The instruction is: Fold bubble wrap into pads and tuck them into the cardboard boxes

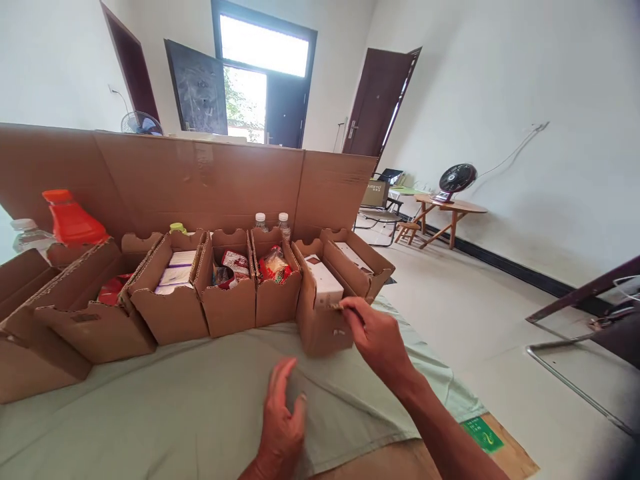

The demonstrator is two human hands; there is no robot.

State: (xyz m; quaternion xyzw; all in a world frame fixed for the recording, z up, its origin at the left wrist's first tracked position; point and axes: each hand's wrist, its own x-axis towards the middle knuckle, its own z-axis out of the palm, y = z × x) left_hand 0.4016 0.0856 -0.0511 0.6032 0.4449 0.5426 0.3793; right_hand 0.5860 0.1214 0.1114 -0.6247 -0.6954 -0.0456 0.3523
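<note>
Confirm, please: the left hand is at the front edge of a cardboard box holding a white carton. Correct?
Not the left hand: the head view shows the right hand at the front edge of a cardboard box holding a white carton.

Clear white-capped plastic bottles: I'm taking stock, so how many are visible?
3: leftmost bottle beside the orange-red plastic bottle; middle bottle and rightmost bottle close together behind the brown cardboard boxes. More may be hidden there.

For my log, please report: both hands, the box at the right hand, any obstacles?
Right hand closed at front rim of cardboard box. Left hand open over cloth, holding nothing. White carton inside. Neighbouring boxes close on both sides.
</note>
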